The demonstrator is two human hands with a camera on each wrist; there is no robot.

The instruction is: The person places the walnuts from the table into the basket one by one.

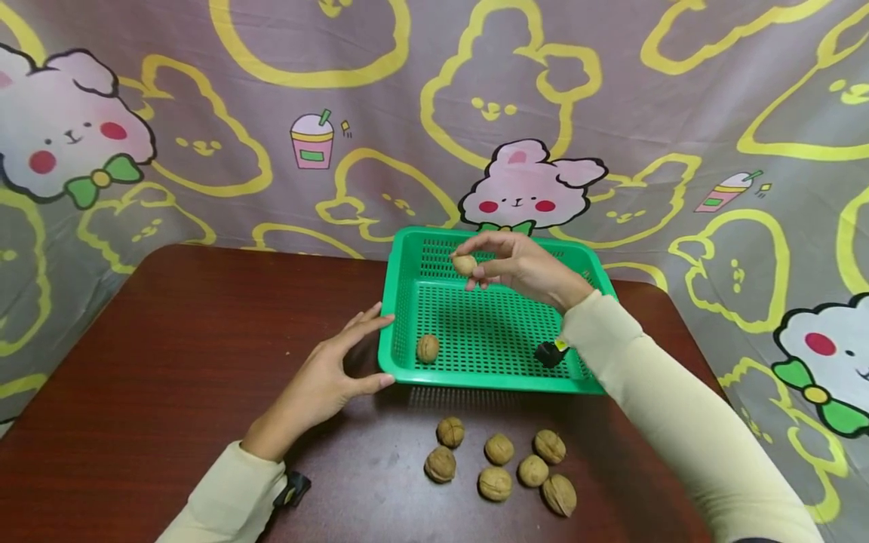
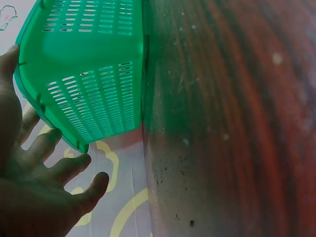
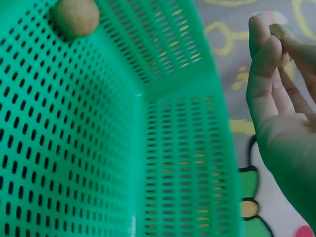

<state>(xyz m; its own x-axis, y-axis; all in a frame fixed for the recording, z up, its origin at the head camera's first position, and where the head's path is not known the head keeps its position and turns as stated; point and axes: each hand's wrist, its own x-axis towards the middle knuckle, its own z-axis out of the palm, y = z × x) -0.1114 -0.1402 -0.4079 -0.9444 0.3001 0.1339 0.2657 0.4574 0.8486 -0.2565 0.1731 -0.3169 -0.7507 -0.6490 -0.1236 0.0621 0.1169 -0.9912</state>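
A green perforated basket stands on a dark red-brown table. My right hand hovers over the basket's far part and pinches a walnut between thumb and fingertips. One walnut lies inside the basket near its front left corner. My left hand rests with straight fingers against the basket's left front corner. Several walnuts lie loose on the table in front of the basket.
A small black object with a yellow tag sits at my right wrist over the basket's right side. A cartoon-rabbit cloth hangs behind the table and drapes down on both sides. The table's left half is bare wood.
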